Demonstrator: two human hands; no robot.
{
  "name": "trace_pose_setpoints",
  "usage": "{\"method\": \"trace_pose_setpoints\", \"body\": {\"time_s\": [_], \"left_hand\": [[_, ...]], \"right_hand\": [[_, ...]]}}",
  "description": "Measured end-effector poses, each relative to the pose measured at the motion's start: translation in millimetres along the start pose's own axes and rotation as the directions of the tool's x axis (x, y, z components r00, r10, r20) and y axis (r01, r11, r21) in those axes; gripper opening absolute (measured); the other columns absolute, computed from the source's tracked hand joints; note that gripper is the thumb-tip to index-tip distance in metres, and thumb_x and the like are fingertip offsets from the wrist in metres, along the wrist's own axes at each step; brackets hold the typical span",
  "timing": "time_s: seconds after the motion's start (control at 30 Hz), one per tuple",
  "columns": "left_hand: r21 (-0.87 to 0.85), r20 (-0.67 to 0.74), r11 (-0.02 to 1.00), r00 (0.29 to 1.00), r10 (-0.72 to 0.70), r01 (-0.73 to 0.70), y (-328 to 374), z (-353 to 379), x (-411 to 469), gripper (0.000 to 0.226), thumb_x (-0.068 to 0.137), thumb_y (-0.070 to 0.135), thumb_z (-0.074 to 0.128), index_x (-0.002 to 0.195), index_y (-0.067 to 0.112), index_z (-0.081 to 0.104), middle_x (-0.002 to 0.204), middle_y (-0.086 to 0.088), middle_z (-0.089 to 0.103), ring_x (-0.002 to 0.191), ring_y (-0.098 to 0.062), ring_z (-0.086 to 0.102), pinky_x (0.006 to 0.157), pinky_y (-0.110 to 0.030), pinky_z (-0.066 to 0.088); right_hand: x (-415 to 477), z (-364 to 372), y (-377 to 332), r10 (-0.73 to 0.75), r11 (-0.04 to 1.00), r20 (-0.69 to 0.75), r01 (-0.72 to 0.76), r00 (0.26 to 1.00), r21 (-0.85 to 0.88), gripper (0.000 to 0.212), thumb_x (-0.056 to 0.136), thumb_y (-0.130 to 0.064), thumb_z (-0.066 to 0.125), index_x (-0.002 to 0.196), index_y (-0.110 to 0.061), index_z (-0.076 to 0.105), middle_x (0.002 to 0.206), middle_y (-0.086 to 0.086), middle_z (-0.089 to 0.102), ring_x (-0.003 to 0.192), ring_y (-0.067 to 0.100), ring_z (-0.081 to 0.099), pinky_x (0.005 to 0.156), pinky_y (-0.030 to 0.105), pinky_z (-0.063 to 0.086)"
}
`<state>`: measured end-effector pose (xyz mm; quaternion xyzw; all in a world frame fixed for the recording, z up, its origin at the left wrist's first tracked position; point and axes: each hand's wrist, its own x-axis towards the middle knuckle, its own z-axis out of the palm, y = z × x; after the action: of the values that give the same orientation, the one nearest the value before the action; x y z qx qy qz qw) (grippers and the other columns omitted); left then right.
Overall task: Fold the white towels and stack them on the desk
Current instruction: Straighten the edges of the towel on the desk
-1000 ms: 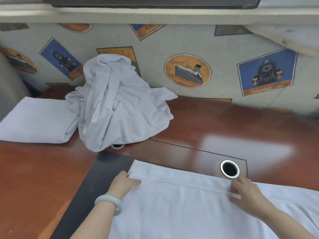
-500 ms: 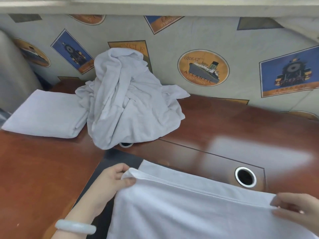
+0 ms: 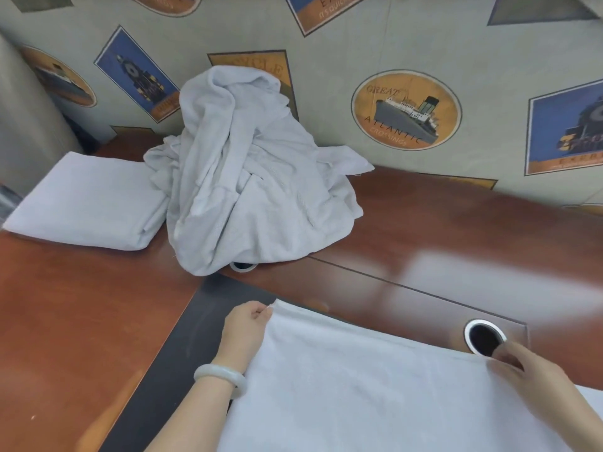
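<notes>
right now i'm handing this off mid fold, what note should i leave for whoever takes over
Left hand pinches the far left corner of the flat towel; right hand pinches its far right corner, beside the cable hole.
The flat towel lies on the desk, nearest you.
Done: a folded towel at far left.
Left: finish this fold, stack it there, then fold the crumpled pile by the wall.

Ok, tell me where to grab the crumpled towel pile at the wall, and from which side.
Probably pinch the loose corner sticking out on the right side of the crumpled pile, coming from the right. It lies free on the desk, while the folded towel crowds the left.
</notes>
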<state>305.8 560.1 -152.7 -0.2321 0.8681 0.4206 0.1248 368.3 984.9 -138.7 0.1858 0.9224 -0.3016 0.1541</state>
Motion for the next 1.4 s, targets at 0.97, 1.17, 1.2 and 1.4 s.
{"method": "trace_pose_setpoints", "body": {"time_s": [0.97, 1.17, 1.2, 1.4], "left_hand": [[0.060, 0.399, 0.976, 0.892, -0.214, 0.208, -100.3, -74.3, -124.7, 0.015, 0.077, 0.040, 0.066, 0.085, 0.027, 0.064, 0.080, 0.009, 0.070, 0.070, -0.006, 0.060, 0.068, -0.026, 0.045], [-0.154, 0.271, 0.979, 0.948, 0.169, -0.130, -112.7, -72.0, -162.0, 0.007, 0.081, 0.022, 0.073, 0.081, 0.023, 0.066, 0.100, 0.012, 0.060, 0.097, -0.005, 0.052, 0.085, -0.016, 0.040], [-0.204, 0.264, 0.961, 0.934, 0.238, -0.187, -112.7, -70.8, -166.5, 0.007, 0.081, 0.021, 0.073, 0.082, 0.024, 0.067, 0.101, 0.012, 0.061, 0.104, -0.008, 0.052, 0.088, -0.015, 0.039], [-0.057, 0.350, 0.869, 0.805, 0.478, -0.492, -134.1, -70.8, -168.9, 0.020, 0.078, 0.038, 0.073, 0.088, 0.035, 0.056, 0.107, 0.027, 0.054, 0.119, 0.000, 0.040, 0.102, -0.023, 0.024]], "right_hand": [[-15.8, 197.5, -230.6, -0.546, 0.572, 0.287, 0.600, 0.787, -0.559, 0.056, 0.101, -0.037, 0.031, 0.153, -0.025, 0.015, 0.158, 0.000, 0.017, 0.139, 0.026, 0.022, 0.099, 0.051, 0.028], [-16.4, 203.5, -222.2, -0.479, 0.645, 0.325, 0.578, 0.816, -0.501, 0.059, 0.104, -0.035, 0.027, 0.157, -0.028, 0.000, 0.164, -0.006, -0.011, 0.150, 0.018, -0.012, 0.117, 0.052, 0.005], [-16.4, 203.9, -221.4, -0.476, 0.656, 0.325, 0.576, 0.817, -0.488, 0.059, 0.105, -0.035, 0.027, 0.157, -0.030, -0.001, 0.164, -0.008, -0.012, 0.150, 0.017, -0.012, 0.118, 0.052, 0.003], [-16.4, 206.1, -220.5, -0.443, 0.692, 0.329, 0.552, 0.834, -0.465, 0.060, 0.105, -0.035, 0.029, 0.156, -0.033, -0.003, 0.163, -0.010, -0.014, 0.150, 0.015, -0.014, 0.119, 0.050, -0.003]]}}
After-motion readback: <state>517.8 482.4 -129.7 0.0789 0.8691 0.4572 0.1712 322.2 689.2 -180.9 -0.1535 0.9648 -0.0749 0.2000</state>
